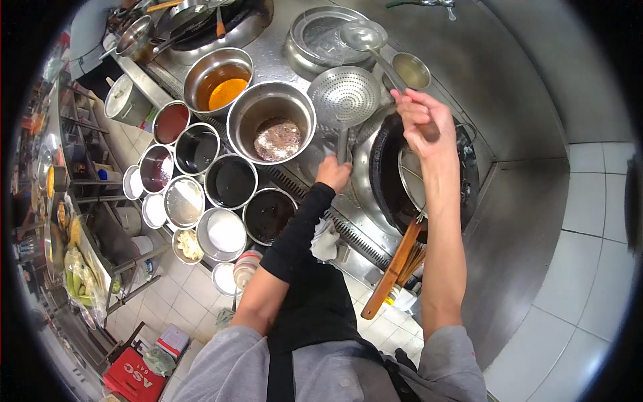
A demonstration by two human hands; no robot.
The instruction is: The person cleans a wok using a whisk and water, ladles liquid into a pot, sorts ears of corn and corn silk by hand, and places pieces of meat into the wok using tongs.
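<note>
My left hand (335, 173) is closed round the handle of a perforated skimmer (345, 96), whose round head lies beyond my fingers. My right hand (423, 120) grips the long handle of a steel ladle (364, 35); the ladle's bowl is near a large lidded pot (311, 53). Under my right forearm sits a dark wok (395, 181), partly hidden by the arm. A strainer with a wooden handle (392, 268) rests across the wok. Left of the skimmer stands a deep steel pot (244, 134) with a brownish and white powder inside.
Left of the stove are several containers of dark sauces, a pot of orange liquid (228, 94), a white-filled bowl (226, 231) and a bowl of chopped pale food (189, 245). A small cup (411, 71) stands behind the wok. A metal wall (522, 87) bounds the right side.
</note>
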